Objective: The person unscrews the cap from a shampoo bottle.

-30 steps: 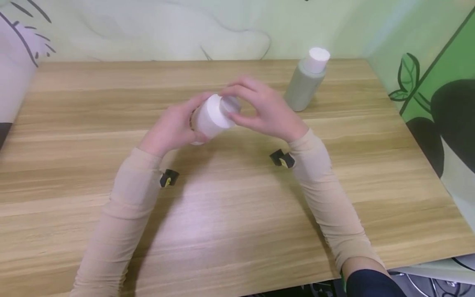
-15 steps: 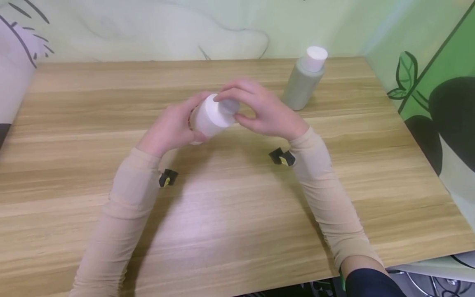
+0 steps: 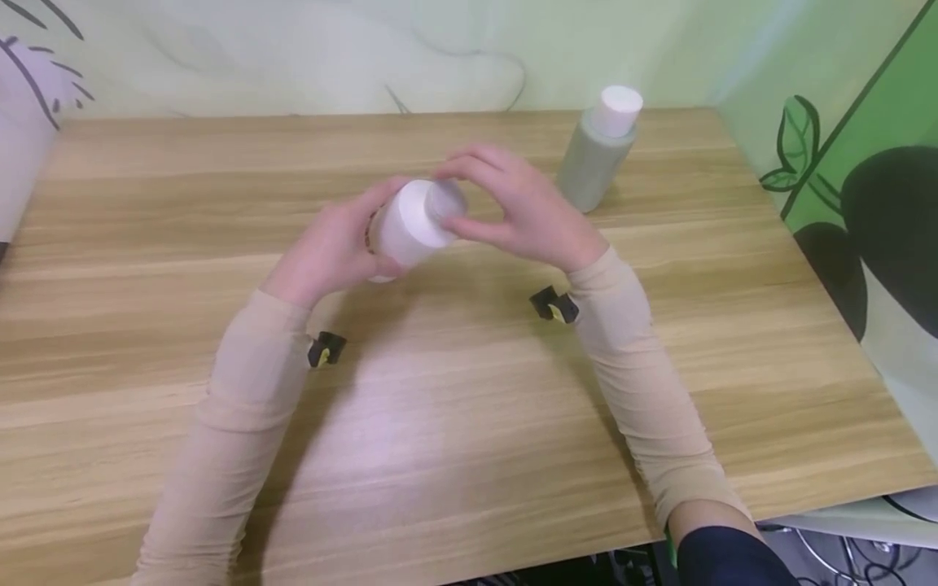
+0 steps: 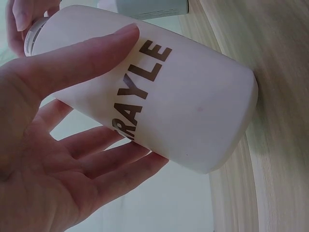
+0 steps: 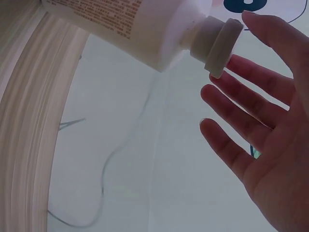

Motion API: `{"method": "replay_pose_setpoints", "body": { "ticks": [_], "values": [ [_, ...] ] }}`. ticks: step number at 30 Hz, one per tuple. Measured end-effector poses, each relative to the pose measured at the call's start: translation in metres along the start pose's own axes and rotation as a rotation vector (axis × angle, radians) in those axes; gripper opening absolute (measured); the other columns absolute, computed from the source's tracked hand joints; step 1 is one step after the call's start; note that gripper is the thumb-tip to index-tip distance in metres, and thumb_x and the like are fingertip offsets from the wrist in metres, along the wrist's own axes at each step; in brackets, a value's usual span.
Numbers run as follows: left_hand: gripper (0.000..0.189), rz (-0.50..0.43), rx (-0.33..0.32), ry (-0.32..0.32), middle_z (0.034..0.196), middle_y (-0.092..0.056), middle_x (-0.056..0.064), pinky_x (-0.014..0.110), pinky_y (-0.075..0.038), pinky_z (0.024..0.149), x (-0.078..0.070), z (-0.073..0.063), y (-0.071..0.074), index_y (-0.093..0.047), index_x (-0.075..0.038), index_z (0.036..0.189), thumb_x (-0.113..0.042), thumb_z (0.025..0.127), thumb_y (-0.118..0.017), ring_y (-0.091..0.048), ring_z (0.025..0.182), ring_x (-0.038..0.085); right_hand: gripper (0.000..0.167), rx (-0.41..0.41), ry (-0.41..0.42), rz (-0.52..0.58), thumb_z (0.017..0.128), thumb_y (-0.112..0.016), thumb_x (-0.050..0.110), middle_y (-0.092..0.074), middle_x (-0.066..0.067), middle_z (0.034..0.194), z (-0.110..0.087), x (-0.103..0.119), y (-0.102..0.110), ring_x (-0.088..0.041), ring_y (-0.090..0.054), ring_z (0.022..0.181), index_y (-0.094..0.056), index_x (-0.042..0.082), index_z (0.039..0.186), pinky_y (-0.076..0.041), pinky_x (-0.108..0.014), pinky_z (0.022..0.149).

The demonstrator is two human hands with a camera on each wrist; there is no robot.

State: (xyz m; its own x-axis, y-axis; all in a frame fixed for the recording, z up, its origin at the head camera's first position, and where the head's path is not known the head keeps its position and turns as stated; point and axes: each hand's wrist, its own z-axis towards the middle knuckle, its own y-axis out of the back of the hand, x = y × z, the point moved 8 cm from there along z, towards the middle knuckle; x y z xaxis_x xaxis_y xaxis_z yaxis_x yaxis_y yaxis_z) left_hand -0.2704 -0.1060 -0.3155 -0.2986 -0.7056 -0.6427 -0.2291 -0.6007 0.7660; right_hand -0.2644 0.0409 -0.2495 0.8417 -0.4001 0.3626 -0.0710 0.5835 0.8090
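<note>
My left hand (image 3: 333,244) grips a white bottle (image 4: 193,96) round its body, the thumb lying across dark printed lettering. The bottle is tilted, its base low at the left and its neck end up to the right. At that end, my right hand (image 3: 513,203) holds the flip-top cap (image 5: 217,46) between thumb and fingertips. In the right wrist view the thumb tip is at one side of the cap, with fingertips against the other. Small brown print (image 5: 113,17) covers the bottle's back. The left palm partly hides the lettering.
Behind my right hand, a grey-green bottle (image 3: 595,163) with a white cap (image 3: 619,110) stands on the wooden table (image 3: 440,439). A painted wall (image 3: 293,57) borders the table's back edge. Cables (image 3: 865,557) show below the table at the lower right.
My right thumb and fingers have shifted round the cap: half a second ago the thumb was at its side, now it lies over its front. The left hand keeps its grip.
</note>
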Motion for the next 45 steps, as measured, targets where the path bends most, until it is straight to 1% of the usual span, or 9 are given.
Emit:
{"method": "replay_pose_setpoints", "body": {
  "ticks": [3,5,15,24,30,34,38,41,45],
  "values": [
    [0.095,0.008,0.006,0.004,0.139,-0.055,0.018,0.064,-0.037,0.106,-0.001,0.000,0.001,-0.036,-0.029,0.148,-0.001,0.069,-0.080,-0.053,0.124,0.041,0.040,0.001,0.007,-0.001,0.085,-0.073,0.018,-0.065,-0.013,0.116,0.001,0.000,0.000,-0.024,-0.060,0.108,-0.062,-0.001,0.118,-0.047,-0.033,0.101],
    [0.095,0.007,0.009,0.008,0.139,-0.055,0.018,0.065,-0.036,0.107,-0.001,-0.001,0.001,-0.035,-0.030,0.148,-0.001,0.070,-0.080,-0.052,0.124,0.042,0.039,0.002,0.016,0.006,0.085,-0.073,0.018,-0.066,-0.013,0.115,0.001,0.000,0.000,-0.024,-0.060,0.106,-0.063,-0.001,0.118,-0.048,-0.034,0.099],
    [0.094,0.006,0.006,0.020,0.138,-0.056,0.019,0.063,-0.039,0.105,-0.002,-0.004,0.003,-0.035,-0.029,0.149,-0.001,0.071,-0.080,-0.054,0.120,0.041,0.039,0.048,0.050,-0.014,0.084,-0.069,0.010,-0.063,-0.013,0.127,0.000,0.006,-0.001,-0.027,-0.056,0.120,-0.063,0.006,0.122,-0.040,-0.042,0.105],
    [0.094,0.015,0.013,0.029,0.138,-0.056,0.019,0.064,-0.039,0.104,-0.001,-0.004,0.004,-0.035,-0.031,0.148,-0.002,0.071,-0.080,-0.054,0.121,0.041,0.037,0.076,0.059,-0.017,0.085,-0.067,0.004,-0.061,-0.011,0.130,-0.001,0.009,-0.003,-0.026,-0.054,0.124,-0.063,0.007,0.121,-0.035,-0.044,0.109],
    [0.093,0.016,0.010,0.027,0.137,-0.056,0.019,0.063,-0.040,0.103,-0.001,-0.003,0.004,-0.036,-0.030,0.147,-0.001,0.070,-0.080,-0.055,0.117,0.040,0.036,0.078,0.084,-0.003,0.084,-0.066,0.001,-0.061,-0.012,0.131,-0.001,0.011,-0.003,-0.027,-0.053,0.125,-0.064,0.007,0.119,-0.035,-0.044,0.109],
    [0.093,0.019,0.002,0.022,0.137,-0.056,0.019,0.063,-0.040,0.104,-0.001,-0.003,0.004,-0.036,-0.029,0.148,-0.001,0.070,-0.080,-0.054,0.120,0.041,0.037,0.053,0.107,0.038,0.084,-0.067,0.003,-0.060,-0.015,0.130,0.000,0.011,-0.002,-0.029,-0.055,0.123,-0.063,0.005,0.121,-0.039,-0.042,0.109],
    [0.095,0.018,0.000,0.022,0.138,-0.056,0.020,0.063,-0.039,0.105,-0.001,-0.003,0.003,-0.035,-0.029,0.149,-0.001,0.070,-0.080,-0.054,0.122,0.041,0.038,0.002,0.065,0.023,0.087,-0.070,0.015,-0.063,-0.016,0.125,0.003,0.007,0.001,-0.029,-0.058,0.118,-0.062,0.000,0.121,-0.043,-0.037,0.107],
    [0.096,0.016,0.003,0.024,0.138,-0.055,0.020,0.063,-0.038,0.106,-0.001,-0.003,0.003,-0.034,-0.029,0.149,-0.002,0.070,-0.081,-0.053,0.123,0.042,0.040,-0.027,0.000,-0.042,0.087,-0.071,0.025,-0.066,-0.013,0.120,0.004,0.003,0.002,-0.026,-0.061,0.114,-0.063,0.000,0.118,-0.046,-0.035,0.105],
    [0.096,0.022,0.007,0.023,0.139,-0.055,0.019,0.064,-0.038,0.106,-0.002,-0.002,0.002,-0.034,-0.030,0.149,-0.002,0.070,-0.081,-0.053,0.123,0.041,0.039,-0.044,-0.028,-0.090,0.085,-0.073,0.028,-0.068,-0.012,0.111,0.003,0.001,0.003,-0.024,-0.063,0.105,-0.065,0.001,0.112,-0.050,-0.034,0.098]
  ]
}}
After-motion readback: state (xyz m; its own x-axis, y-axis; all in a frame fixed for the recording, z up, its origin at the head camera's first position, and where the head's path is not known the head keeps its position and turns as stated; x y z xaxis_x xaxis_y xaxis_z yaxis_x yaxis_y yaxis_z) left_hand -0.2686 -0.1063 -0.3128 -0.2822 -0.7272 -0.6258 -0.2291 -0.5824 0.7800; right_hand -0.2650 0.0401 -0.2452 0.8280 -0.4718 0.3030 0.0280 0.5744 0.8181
